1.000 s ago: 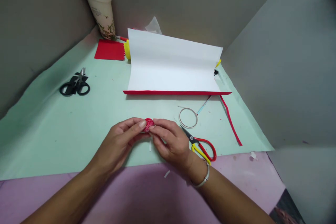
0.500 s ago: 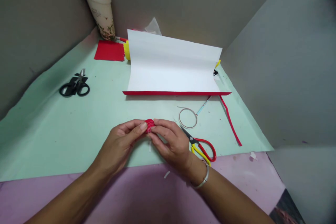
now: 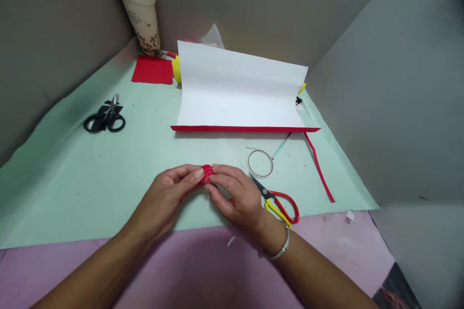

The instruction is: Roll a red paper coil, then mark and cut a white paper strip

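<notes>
L hand + R hand, nearly closed, pinch red piece btwn them, equally near; long axis unclear, part-hidden.

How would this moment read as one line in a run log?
left hand: holds small red patterned piece | right hand: holds same piece | beside right hand: red-and-yellow-handled scissors | beyond: white sheet
</notes>
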A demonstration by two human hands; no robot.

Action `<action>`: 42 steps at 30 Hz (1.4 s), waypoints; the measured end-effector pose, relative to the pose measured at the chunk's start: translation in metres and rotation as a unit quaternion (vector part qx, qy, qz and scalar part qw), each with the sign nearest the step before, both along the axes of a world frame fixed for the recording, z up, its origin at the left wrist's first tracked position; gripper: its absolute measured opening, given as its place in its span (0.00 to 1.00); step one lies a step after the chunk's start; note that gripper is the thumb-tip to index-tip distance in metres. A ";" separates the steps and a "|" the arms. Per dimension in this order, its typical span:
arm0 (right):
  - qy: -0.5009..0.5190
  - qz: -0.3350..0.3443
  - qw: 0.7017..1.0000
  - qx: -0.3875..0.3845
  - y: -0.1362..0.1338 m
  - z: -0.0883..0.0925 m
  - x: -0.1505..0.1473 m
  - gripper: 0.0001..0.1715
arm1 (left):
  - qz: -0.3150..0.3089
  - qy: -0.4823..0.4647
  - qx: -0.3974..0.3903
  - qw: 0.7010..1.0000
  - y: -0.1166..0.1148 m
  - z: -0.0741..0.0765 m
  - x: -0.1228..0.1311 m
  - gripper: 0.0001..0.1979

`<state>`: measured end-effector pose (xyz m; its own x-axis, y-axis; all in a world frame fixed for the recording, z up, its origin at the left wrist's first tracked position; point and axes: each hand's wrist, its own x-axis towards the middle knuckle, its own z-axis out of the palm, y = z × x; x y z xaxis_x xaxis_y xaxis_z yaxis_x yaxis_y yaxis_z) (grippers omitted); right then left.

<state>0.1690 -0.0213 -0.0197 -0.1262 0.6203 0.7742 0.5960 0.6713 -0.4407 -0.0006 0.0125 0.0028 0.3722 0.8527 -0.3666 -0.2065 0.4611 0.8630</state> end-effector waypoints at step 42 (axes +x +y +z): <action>0.456 0.027 0.723 -0.517 0.010 0.016 0.000 0.14 | -0.024 0.225 0.135 0.965 0.000 -0.005 0.004 0.14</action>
